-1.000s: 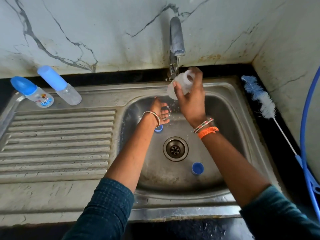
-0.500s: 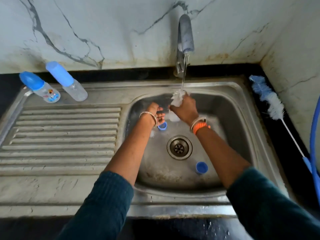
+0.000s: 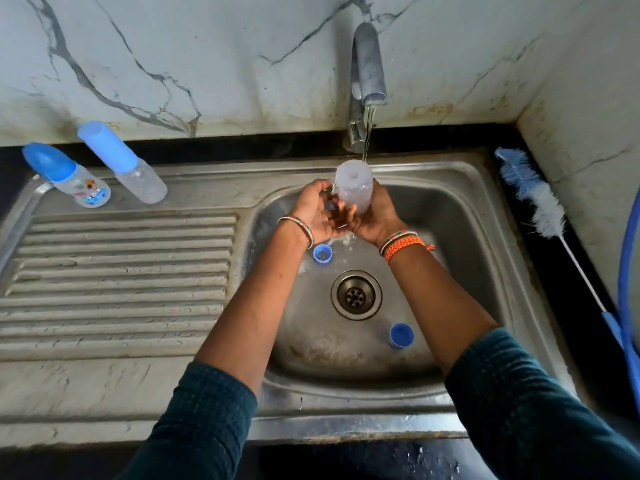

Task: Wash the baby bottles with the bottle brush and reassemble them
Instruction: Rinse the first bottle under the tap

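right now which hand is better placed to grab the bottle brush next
Right. The bottle brush lies on the counter right of the sink, nearest the right hand, though that hand grips the bottle.

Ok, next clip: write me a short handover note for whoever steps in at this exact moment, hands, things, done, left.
Right hand grips the clear bottle, held under the running tap.
Left hand is cupped against the bottle; whether it grips cannot be told.
In the sink basin: a blue ring and a blue cap.
Bottle brush lies on the counter, right.
Two capped bottles lie at the back of the drainboard.
Done: this bottle is apart and being rinsed.
Left: finish rinsing, wash the ring and cap, reassemble.
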`<state>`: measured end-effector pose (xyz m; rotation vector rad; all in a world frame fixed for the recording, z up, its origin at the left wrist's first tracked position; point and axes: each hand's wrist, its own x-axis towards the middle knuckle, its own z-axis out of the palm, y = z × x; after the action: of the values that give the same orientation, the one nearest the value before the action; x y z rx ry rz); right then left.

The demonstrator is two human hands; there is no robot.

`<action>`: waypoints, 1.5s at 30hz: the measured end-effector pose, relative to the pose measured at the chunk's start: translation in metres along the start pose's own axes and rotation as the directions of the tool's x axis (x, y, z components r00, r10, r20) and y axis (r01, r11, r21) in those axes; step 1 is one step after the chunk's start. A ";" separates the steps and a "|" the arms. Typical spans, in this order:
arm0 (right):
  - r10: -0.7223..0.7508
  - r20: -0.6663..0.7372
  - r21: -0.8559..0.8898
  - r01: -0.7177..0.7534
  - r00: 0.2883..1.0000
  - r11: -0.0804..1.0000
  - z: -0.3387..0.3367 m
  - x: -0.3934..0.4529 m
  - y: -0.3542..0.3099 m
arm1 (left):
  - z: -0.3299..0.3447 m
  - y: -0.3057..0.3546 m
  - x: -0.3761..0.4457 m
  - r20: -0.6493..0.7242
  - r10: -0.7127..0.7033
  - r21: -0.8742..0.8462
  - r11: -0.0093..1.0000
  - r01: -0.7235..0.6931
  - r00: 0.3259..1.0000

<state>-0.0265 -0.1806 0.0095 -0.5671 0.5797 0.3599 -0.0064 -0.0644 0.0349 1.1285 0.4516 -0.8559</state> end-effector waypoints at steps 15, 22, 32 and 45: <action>-0.732 0.347 -0.937 0.252 0.586 -0.242 0.019 -0.022 0.010 | -0.001 -0.025 0.007 -0.103 -0.036 -0.214 0.977 0.013 0.994; -0.729 0.226 -0.970 0.219 0.646 -0.107 0.006 -0.022 0.010 | 0.009 -0.040 0.024 -0.251 0.171 -0.243 0.941 -0.233 0.953; -0.608 0.585 -0.779 0.161 0.537 -0.606 0.020 -0.040 -0.009 | 0.012 -0.019 0.019 -0.050 -0.007 -0.005 1.000 0.007 0.999; -0.753 -0.139 -0.892 0.249 0.644 0.378 0.029 -0.020 -0.016 | 0.039 -0.025 0.011 -0.331 0.238 -0.333 0.876 -0.349 0.913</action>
<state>-0.0227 -0.1793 0.0480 -1.8034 0.7092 -0.2357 -0.0230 -0.1084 0.0276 0.9192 0.6324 -0.3121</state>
